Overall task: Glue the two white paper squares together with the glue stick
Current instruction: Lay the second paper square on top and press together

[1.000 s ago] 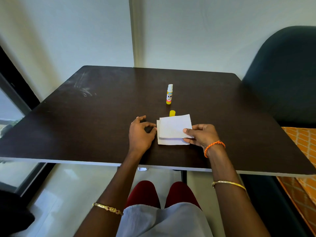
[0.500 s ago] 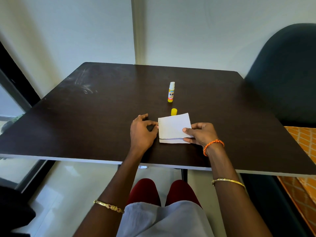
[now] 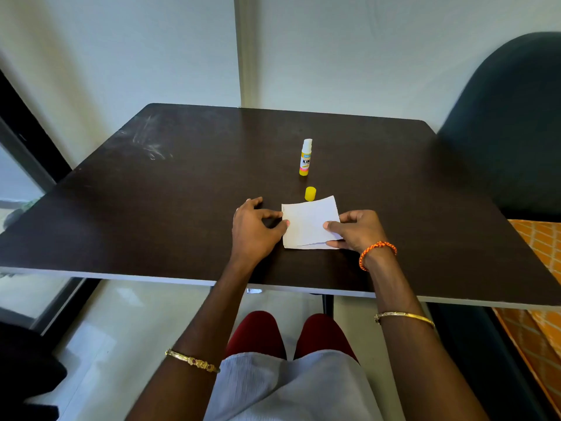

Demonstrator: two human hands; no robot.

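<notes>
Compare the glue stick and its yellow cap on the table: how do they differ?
The glue stick stands upright and tall; the cap is short and squat. The glue stick has a white tip and a printed label; the cap is plain yellow. The cap sits nearer the paper squares, the glue stick farther back. Both rest on the dark table, untouched by either hand.

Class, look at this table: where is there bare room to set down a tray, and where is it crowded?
Bare table lies left of the left hand, and right of the right hand. It is crowded mid-table: glue stick, yellow cap, paper squares.
</notes>
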